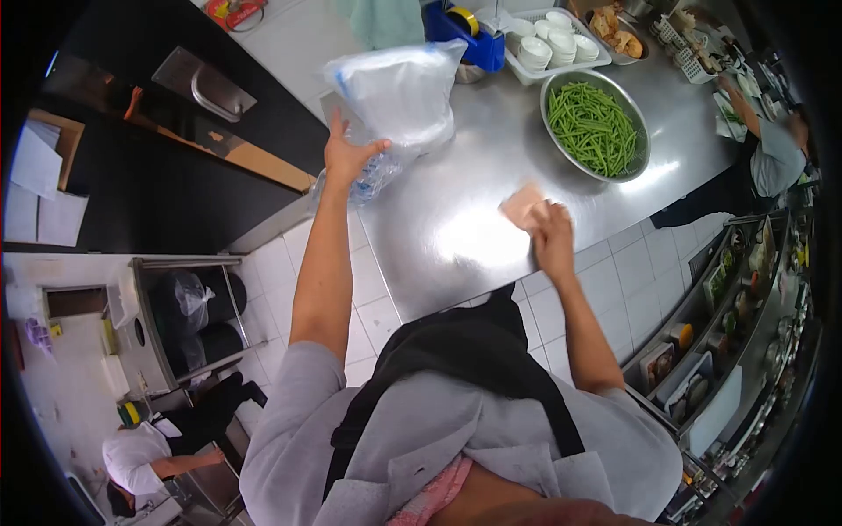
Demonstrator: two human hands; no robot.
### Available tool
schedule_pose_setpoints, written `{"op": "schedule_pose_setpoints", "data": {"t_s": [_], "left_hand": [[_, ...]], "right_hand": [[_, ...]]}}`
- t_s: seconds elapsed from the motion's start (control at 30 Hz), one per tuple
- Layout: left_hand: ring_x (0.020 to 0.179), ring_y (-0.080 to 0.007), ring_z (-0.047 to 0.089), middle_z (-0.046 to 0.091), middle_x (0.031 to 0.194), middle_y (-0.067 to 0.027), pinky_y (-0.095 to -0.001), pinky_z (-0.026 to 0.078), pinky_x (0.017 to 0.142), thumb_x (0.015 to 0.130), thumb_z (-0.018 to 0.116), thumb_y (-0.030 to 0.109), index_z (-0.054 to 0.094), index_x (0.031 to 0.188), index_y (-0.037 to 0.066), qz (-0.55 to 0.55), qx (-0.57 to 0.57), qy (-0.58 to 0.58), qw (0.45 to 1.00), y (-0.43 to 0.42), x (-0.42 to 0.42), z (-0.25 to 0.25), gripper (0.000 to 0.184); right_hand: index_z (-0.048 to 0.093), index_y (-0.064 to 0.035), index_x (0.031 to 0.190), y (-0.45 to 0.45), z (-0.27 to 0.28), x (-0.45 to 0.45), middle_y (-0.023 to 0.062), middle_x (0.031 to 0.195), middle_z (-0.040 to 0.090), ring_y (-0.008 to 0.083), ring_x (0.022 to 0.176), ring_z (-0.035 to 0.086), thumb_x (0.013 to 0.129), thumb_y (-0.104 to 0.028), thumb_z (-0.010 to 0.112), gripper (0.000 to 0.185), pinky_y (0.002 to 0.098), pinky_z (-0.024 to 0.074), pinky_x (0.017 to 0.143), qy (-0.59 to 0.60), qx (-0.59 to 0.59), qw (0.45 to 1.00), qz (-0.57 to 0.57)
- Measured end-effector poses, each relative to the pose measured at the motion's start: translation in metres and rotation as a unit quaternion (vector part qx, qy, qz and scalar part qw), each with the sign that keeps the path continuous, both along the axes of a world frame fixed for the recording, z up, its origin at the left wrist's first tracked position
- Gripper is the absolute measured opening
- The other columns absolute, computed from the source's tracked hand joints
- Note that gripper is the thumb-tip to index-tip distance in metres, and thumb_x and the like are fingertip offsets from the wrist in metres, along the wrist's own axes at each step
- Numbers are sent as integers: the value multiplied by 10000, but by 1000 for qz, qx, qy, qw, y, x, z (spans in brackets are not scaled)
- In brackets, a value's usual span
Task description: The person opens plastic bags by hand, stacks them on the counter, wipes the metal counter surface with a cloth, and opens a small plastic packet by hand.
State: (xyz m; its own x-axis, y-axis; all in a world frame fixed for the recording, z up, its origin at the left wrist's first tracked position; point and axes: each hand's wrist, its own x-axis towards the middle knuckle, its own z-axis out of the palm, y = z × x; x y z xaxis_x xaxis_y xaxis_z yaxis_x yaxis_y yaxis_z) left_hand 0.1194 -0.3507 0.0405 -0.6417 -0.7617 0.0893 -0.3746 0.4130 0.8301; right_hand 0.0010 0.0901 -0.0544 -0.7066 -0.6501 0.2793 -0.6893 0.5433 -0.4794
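My left hand (pixel 348 159) rests against the near left side of a clear plastic pack (pixel 399 96) with white contents, at the steel table's left edge. Its thumb and fingers are spread, and part of the contact is hidden. Crumpled clear plastic (pixel 375 180) lies below the pack, beside that hand. Closed around a beige cloth (pixel 524 208), my right hand (pixel 553 235) is over the near part of the table (pixel 421 237). Motion smears the cloth. Beyond it stands a metal bowl (pixel 643 145) of green beans (pixel 592 127).
A white basket (pixel 531 74) holds stacked small bowls (pixel 561 41) at the far side, beside a blue tape dispenser (pixel 474 39). A black cabinet (pixel 263 114) stands left. Another person (pixel 776 162) works at right; a second person (pixel 145 456) is lower left. Containers (pixel 684 377) line the right counter.
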Motion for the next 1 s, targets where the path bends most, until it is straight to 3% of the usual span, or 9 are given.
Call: {"op": "schedule_pose_setpoints", "data": {"t_s": [0.03, 0.13, 0.23, 0.3, 0.4, 0.6, 0.77, 0.87, 1.0], "left_hand": [[1264, -344, 617, 627, 1369, -246, -398, 488, 1070, 576, 1017, 348, 423, 1481, -87, -55, 30, 42, 997, -11, -11, -7, 1167], [1218, -310, 636, 641, 1346, -209, -389, 509, 1042, 572, 1022, 299, 496, 1412, -78, -125, 96, 60, 986, -27, -27, -28, 1060], [1221, -300, 625, 624, 1358, -214, -385, 513, 1034, 581, 1019, 333, 518, 1371, -74, -83, 79, 28, 993, -17, -26, -26, 1020], [1209, -298, 635, 640, 1335, -213, -380, 519, 1023, 583, 1020, 316, 526, 1353, -78, -22, 38, -17, 999, -5, -18, -5, 996], [1156, -288, 666, 685, 1260, -204, -369, 536, 990, 582, 1024, 282, 539, 1326, -77, 54, 12, 39, 998, -19, -3, -30, 957], [1095, -302, 706, 733, 1176, -197, -370, 551, 959, 568, 1020, 229, 602, 1266, -51, 73, 38, 115, 990, -50, 25, -32, 861], [1118, -282, 697, 729, 1205, -183, -366, 541, 973, 588, 1017, 244, 590, 1293, -54, 91, 0, 50, 995, -103, 10, -33, 876], [1138, -282, 687, 721, 1225, -184, -369, 537, 981, 583, 1019, 256, 574, 1306, -55, 89, -16, 47, 995, -140, -8, -53, 904], [1152, -284, 681, 715, 1237, -186, -372, 533, 996, 560, 1028, 295, 568, 1310, -50, 41, 26, 45, 998, -164, -29, -43, 944]], "right_hand": [[689, -48, 1268, -13, 23, -12, 245, 1536, 464, 474, 1414, 407, 839, -50, 684, 430, 529, 331, 1179, -16, 107, 992, -71], [526, -55, 1474, -98, 73, -47, 231, 1603, 372, 440, 1477, 330, 791, -96, 790, 733, 496, 301, 1216, -58, -50, 996, 51], [336, -63, 1594, -208, 48, -86, 201, 1642, 346, 377, 1509, 335, 757, -184, 869, 1000, 411, 300, 1230, -170, -181, 959, 137], [300, -73, 1616, -264, 32, -81, 198, 1592, 440, 335, 1436, 462, 772, -207, 873, 1029, 403, 393, 1163, -278, -174, 931, 162], [373, -43, 1572, -302, 31, -75, 204, 1554, 486, 331, 1434, 478, 736, -187, 885, 991, 374, 374, 1186, -340, -180, 901, 200], [383, -94, 1577, -368, 38, -48, 202, 1542, 496, 353, 1404, 497, 787, -203, 839, 918, 398, 402, 1166, -301, -166, 907, 243], [325, -112, 1601, -417, 41, -62, 217, 1578, 436, 377, 1438, 441, 809, -204, 810, 933, 408, 366, 1196, -282, -160, 912, 252], [306, -110, 1604, -446, 27, -79, 241, 1593, 393, 410, 1458, 400, 798, -221, 811, 958, 413, 343, 1212, -182, -103, 960, 189], [319, -74, 1591, -455, 32, -92, 264, 1610, 346, 431, 1464, 382, 798, -238, 798, 941, 425, 358, 1202, -212, -88, 959, 166]]}}
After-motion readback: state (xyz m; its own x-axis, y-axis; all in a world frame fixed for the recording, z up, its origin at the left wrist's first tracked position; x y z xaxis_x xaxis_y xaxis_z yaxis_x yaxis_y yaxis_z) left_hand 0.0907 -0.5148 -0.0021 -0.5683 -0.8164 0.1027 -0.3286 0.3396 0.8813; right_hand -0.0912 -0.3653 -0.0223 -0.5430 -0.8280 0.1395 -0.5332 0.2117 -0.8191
